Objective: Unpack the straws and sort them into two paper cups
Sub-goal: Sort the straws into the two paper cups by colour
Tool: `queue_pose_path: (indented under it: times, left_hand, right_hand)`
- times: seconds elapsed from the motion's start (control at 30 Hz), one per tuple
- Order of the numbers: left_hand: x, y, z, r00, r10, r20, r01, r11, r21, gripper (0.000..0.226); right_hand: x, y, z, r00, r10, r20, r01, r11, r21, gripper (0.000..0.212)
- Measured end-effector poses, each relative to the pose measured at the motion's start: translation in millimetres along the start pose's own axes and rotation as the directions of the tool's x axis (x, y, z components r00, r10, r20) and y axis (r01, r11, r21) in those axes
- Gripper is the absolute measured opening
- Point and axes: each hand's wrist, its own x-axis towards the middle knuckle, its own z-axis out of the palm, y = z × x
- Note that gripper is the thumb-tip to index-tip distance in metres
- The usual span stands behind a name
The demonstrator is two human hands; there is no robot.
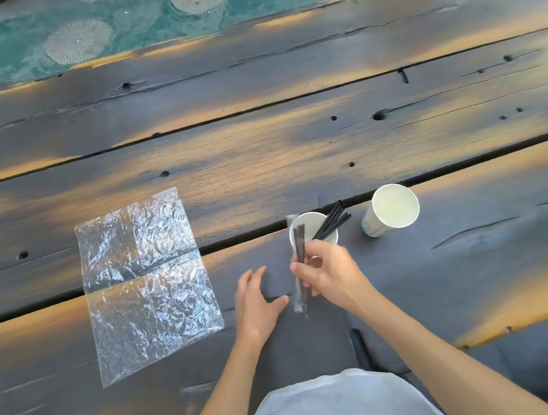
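Right hand (325,270) curled round a small bunch of dark straws in a clear wrapper (299,266), thumb and fingertips pinching it near mid-length. Bunch held almost upright in view, upper end reaching across the near-left rim of a white paper cup (305,220), lower end hanging just past the heel of the grip toward the table. Exact number of straws in the pinch hard to tell.

Directly beyond the grip, that cup holding several black unwrapped straws (333,222) that lean out over its far-right rim. Further right of the grip and well apart from it, a second white paper cup (393,208) standing upright, no straws visible inside.

Left hand (258,299) just beside the grip on its left, fingers spread and relaxed, lying flat on the dark wooden plank table (444,255), holding nothing, thumb tip close to the lower end of the wrapper.

Far left of both hands, a crumpled clear plastic bag (147,285) spread flat on the planks.

Below the forearms, a pale garment (339,409) at the frame's bottom edge.
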Motion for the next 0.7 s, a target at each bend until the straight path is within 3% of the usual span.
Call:
queue_pose_path:
  times: [0.17, 0.27, 0.33, 0.47, 0.57, 0.7]
  left_hand:
    - [1, 17, 30, 0.984, 0.079, 0.160, -0.141, 0.892, 0.430, 0.101]
    - [3, 28, 44, 0.976, 0.037, 0.213, -0.151, 0.821, 0.550, 0.108]
    - [6, 31, 51, 0.974, 0.001, 0.227, -0.139, 0.794, 0.592, 0.111]
    - [11, 31, 57, 0.972, -0.014, 0.235, -0.141, 0.766, 0.627, 0.115]
    - [12, 31, 57, 0.971, -0.009, 0.238, -0.149, 0.755, 0.638, 0.114]
    - [11, 33, 57, 0.971, -0.013, 0.237, -0.148, 0.749, 0.646, 0.113]
  right_hand:
    - [-42, -17, -72, 0.949, -0.001, -0.315, 0.105, 0.945, 0.311, 0.008]
    - [-51, -11, -107, 0.810, 0.075, -0.582, 0.250, 0.853, 0.459, 0.010]
    - [-50, -3, -127, 0.698, 0.118, -0.707, 0.327, 0.825, 0.461, 0.012]
    - [-32, 15, -154, 0.553, 0.221, -0.803, 0.331, 0.827, 0.455, 0.006]
    - [-16, 30, -161, 0.545, 0.249, -0.801, 0.244, 0.867, 0.435, 0.007]
    - [7, 46, -156, 0.611, 0.270, -0.744, 0.099, 0.907, 0.410, 0.013]
